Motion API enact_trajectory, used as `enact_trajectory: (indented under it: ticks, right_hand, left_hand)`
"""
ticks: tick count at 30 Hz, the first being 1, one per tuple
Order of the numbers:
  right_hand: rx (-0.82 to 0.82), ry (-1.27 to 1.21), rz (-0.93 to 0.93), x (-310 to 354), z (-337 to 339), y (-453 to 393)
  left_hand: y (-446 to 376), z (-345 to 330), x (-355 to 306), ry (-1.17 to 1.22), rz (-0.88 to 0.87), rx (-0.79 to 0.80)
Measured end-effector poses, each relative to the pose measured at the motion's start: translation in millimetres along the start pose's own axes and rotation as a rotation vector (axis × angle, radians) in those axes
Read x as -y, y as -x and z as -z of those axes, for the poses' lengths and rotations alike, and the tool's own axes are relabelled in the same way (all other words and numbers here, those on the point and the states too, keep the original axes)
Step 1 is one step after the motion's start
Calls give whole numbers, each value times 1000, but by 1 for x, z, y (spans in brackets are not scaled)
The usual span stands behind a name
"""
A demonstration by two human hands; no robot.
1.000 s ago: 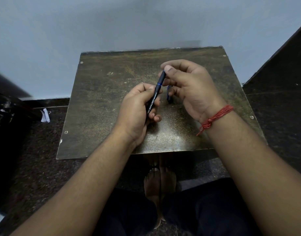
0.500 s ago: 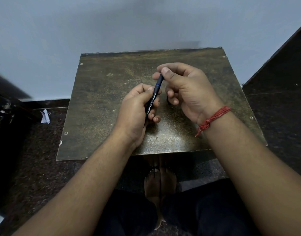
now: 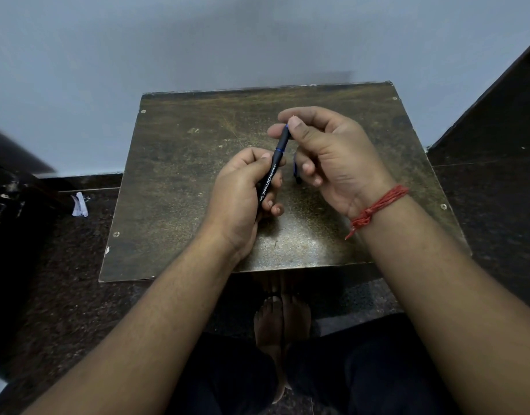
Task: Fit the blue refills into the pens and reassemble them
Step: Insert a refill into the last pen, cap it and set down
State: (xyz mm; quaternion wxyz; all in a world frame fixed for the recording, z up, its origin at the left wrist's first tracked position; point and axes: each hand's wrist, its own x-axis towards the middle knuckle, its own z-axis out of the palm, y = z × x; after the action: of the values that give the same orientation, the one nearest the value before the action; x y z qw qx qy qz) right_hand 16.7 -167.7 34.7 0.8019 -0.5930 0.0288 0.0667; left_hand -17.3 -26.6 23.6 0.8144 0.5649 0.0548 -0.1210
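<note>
A black pen (image 3: 271,172) with white lettering and a thin blue ring stands tilted above the small brown table (image 3: 183,190). My left hand (image 3: 242,193) is wrapped around its lower barrel. My right hand (image 3: 323,157) pinches the pen's upper front section between thumb and forefinger. A dark pen cap (image 3: 296,173) with a blue clip is tucked under the lower fingers of my right hand. The pen's tip is hidden behind my right thumb. No loose refill is visible.
The table stands against a pale wall. A dark speckled floor surrounds it, with a scrap of white paper (image 3: 79,203) at the left. My bare feet (image 3: 280,324) show below the table's front edge. Dark furniture fills the right and left corners.
My right hand's fingers have shifted slightly on the pen's upper section, and the cap under its fingers shows again. My left hand and the pen have hardly moved.
</note>
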Motion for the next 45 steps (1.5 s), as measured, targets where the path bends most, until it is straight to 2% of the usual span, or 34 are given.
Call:
enact_trajectory:
  ticks: [8,16,25,31,39,45]
  right_hand:
    - [-83,66,12,-7,-4,-1]
    - [20,-34,-16,-2,-1,-1]
    - [-61,9,-19,-6,-3,-2]
    - [54,-88,-87,-3,2,-2]
    - [-68,-32,-77,-7,-6,-1]
    - [-11,-56,-92,-3,-2,-1]
  left_hand:
    - [0,-2,1,1,10,9]
    - [0,-1,0,2,7,-4]
    - [0,-1,2,4,7,3]
    - [-2,-1,1,19,-3,-7]
    - [-1,-2,2,24,3,11]
    - [-2,-1,2,35,11,-3]
